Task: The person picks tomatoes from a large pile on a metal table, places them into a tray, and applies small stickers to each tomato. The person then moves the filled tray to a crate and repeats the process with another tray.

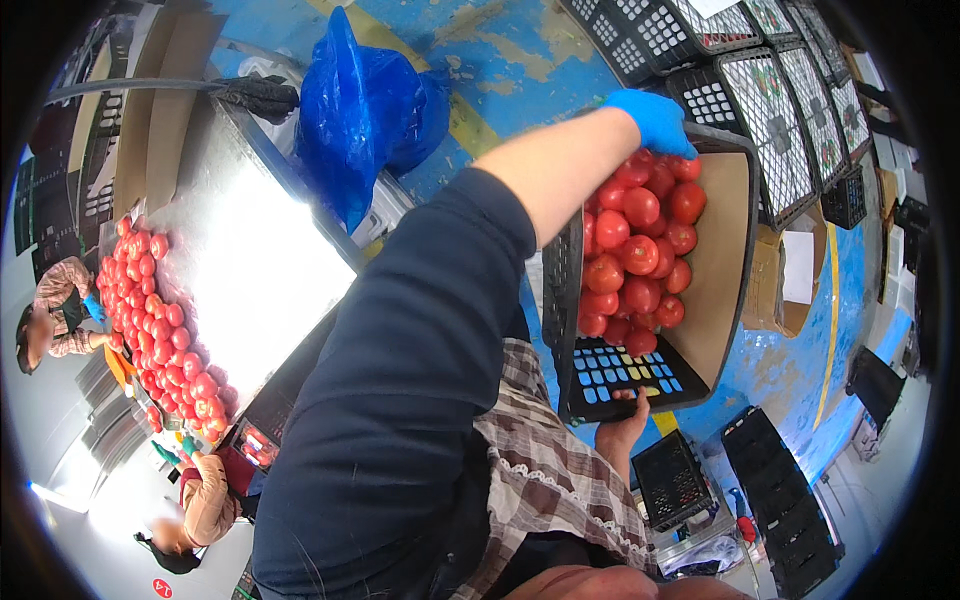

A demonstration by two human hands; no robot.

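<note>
Ahead of my body is a black plastic crate [742, 285] that holds many red tomatoes [640, 255]. My left hand [654, 120], in a blue glove, grips the crate's far end, its fingers over the rim beside the tomatoes. At the near end my bare right hand [628, 420] holds the lower rim, with fingertips showing by the slotted wall. A brown cardboard sheet [720, 247] lines the crate's right side. The tomatoes bunch toward the far end and left side, apart from most of the near slotted wall. My left forearm reaches across the view.
Leftward stands a metal table [247, 217] with tomatoes [161, 330] along its far side. Two people [64, 315] work by it. A blue plastic bag [360, 112] is near its corner. Stacked crates [772, 112], a cardboard box [772, 277] and another black crate [671, 480] lie rightward.
</note>
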